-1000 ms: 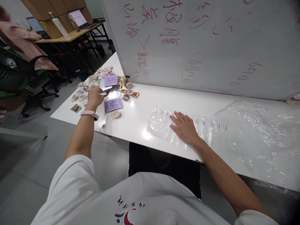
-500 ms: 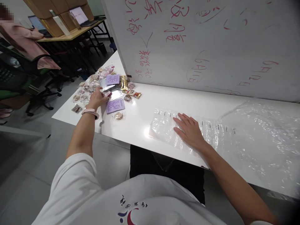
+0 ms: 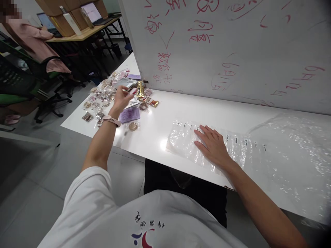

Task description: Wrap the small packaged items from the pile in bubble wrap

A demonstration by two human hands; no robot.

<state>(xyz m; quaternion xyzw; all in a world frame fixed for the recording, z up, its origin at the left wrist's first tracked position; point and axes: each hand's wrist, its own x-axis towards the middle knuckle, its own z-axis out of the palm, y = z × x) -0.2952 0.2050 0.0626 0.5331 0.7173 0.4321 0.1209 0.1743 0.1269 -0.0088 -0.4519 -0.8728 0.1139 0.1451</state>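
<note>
My left hand (image 3: 122,100), with a pale band on its wrist, is over the pile of wrapped snacks. Its fingers are bent together on a small red packet (image 3: 133,91). Close by lie a silver pouch (image 3: 126,82), a purple packet (image 3: 130,115) nearer me and another purple packet (image 3: 134,76) behind. My right hand (image 3: 212,144) rests flat, fingers spread, on a row of clear plastic bags (image 3: 182,141) with small black marks along their upper edge.
Small wrapped snacks (image 3: 103,93) cover the left end of the white table (image 3: 155,127). A gold packet (image 3: 140,89) lies by the whiteboard (image 3: 191,65) along the back. Clear plastic sheeting (image 3: 297,155) spreads over the right side. A seated person (image 3: 33,41) is at another desk.
My left hand has lifted and moved right and away from me with the red packet. The rear purple packet has shifted back, baring more of the silver pouch. My right hand stays on the bags.
</note>
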